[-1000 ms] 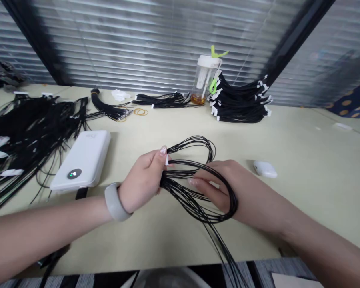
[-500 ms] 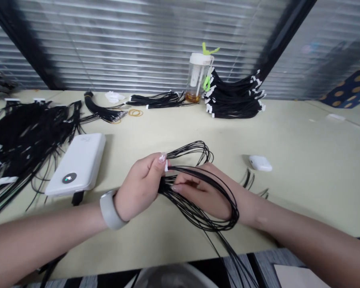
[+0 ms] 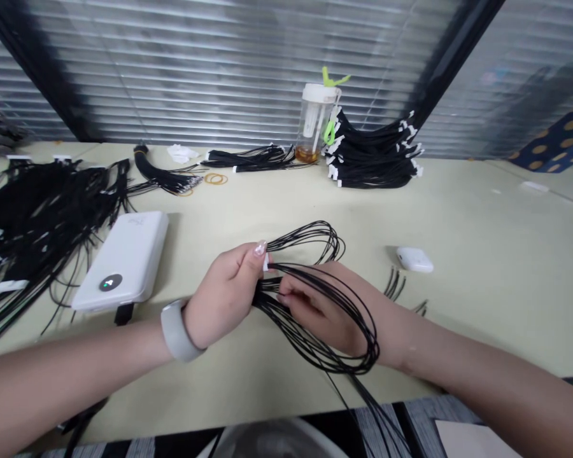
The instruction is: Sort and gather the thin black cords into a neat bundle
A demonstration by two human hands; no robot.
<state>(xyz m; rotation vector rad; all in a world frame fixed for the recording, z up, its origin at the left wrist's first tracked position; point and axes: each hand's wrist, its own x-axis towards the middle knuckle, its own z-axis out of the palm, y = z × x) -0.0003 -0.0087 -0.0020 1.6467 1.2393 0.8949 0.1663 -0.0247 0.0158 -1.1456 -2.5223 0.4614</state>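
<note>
Because the black wires (image 3: 315,337) are thin and many, one loop can easily catch another if the hands pull too quickly, and then a knot could form. The left grip (image 3: 224,296) is closed and pinches the wires near a small white tab (image 3: 266,262), while the right grip (image 3: 325,312) is half curled among them, with loops lying over its back; whether it really pinches some of them, one cannot tell. The wires hang between both hands, above the surface (image 3: 482,222), and their long ends (image 3: 377,426) go down past the front edge (image 3: 267,415), so they could snag there, or the tab could slip out if the pinch gets loose. On the left of the surface lies a big heap of black wires (image 3: 42,210) with white labels (image 3: 9,286), beside a white power bank (image 3: 121,257). Farther back stand a clear bottle (image 3: 315,121) and a neat stack of wires (image 3: 377,156), not far from some rubber bands (image 3: 214,179). A white earbud case (image 3: 414,259) lies right of the hands, near a few short wire ends (image 3: 394,284). Behind everything, window blinds (image 3: 219,70) fill the wall.
</note>
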